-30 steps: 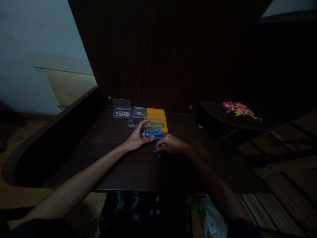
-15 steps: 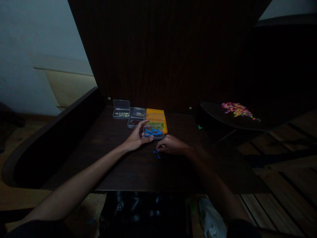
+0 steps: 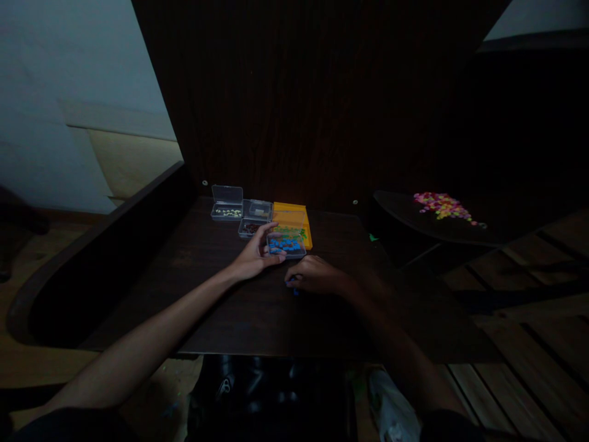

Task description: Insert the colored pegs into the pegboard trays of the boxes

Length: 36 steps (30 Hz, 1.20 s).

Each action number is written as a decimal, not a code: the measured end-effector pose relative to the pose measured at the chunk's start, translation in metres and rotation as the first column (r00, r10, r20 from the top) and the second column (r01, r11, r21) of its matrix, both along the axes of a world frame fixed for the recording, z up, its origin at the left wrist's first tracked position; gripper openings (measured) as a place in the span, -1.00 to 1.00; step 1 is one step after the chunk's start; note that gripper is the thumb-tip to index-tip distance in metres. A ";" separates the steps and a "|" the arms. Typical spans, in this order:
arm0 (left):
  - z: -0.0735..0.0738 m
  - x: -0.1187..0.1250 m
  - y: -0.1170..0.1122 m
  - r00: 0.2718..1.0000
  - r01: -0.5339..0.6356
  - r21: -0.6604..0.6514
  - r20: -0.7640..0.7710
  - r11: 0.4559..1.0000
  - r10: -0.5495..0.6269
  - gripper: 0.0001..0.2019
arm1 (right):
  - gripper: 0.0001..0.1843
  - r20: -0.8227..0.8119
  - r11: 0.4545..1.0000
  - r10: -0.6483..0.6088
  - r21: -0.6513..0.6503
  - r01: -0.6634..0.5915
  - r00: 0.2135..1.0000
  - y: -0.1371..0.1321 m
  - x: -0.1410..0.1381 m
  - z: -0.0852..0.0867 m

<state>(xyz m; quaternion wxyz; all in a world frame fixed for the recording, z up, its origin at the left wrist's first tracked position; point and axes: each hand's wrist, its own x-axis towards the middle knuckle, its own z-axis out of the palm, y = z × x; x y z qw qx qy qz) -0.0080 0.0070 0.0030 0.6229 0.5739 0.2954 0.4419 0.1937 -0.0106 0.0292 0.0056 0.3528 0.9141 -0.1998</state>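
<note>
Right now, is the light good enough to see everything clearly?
No. Head view: dim overall; the upper-left wall is the palest large area; the tall board nearly black; blue bits by the right hand too small and dark to count.

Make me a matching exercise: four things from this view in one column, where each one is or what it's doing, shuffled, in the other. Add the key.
1. Left hand
2. Right hand
3. Box of pale pieces
4. Pink, red and yellow pile

A. On the dark curved ledge at the right
B. At the loose blue pieces on the tabletop
C. Leftmost of the boxes, lid raised
D. Holding the clear box of blue pieces

Pairs: 1-D, 2-B, 3-C, 4-A
</note>
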 end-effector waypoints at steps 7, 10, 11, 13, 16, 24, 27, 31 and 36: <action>-0.002 0.002 -0.001 1.000 0.005 0.008 0.010 1.000 -0.005 -0.20 | -0.72 -0.265 0.998 -0.033 -0.063 0.017 0.964 0.000 0.010 0.013; -0.005 0.003 -0.002 1.000 0.025 0.019 0.010 1.000 -0.025 -0.20 | -0.69 -0.371 0.991 -0.122 -0.001 0.131 0.921 0.003 0.017 0.016; -0.006 0.003 -0.002 0.999 0.036 0.020 0.004 0.999 -0.036 -0.19 | -0.70 -0.382 0.985 -0.145 0.027 0.168 0.912 0.004 0.018 0.016; -0.006 0.004 -0.004 0.998 0.059 0.020 -0.013 0.998 -0.058 -0.20 | -0.72 -0.380 0.974 -0.173 0.073 0.216 0.909 0.007 0.019 0.015; -0.006 0.004 -0.006 0.996 0.082 0.027 -0.027 0.996 -0.081 -0.21 | -0.74 -0.347 0.979 -0.152 0.076 0.190 0.925 0.011 0.015 0.015; -0.007 0.007 -0.008 0.993 0.111 0.044 -0.033 0.993 -0.110 -0.21 | -0.76 -0.245 0.994 -0.111 -0.026 0.108 0.963 0.018 0.005 0.019; -0.008 0.009 -0.010 0.992 0.121 0.054 -0.039 0.991 -0.119 -0.22 | -0.76 -0.233 0.993 -0.114 -0.059 0.103 0.966 0.021 0.005 0.020; -0.009 0.010 -0.010 0.990 0.139 0.059 -0.042 0.988 -0.137 -0.22 | -0.77 -0.180 0.990 -0.140 -0.004 0.142 0.974 0.021 0.003 0.018; -0.010 0.009 -0.009 0.992 0.115 0.048 -0.066 0.992 -0.112 -0.22 | -0.77 -0.142 0.973 -0.176 0.127 0.195 0.974 0.017 0.001 0.012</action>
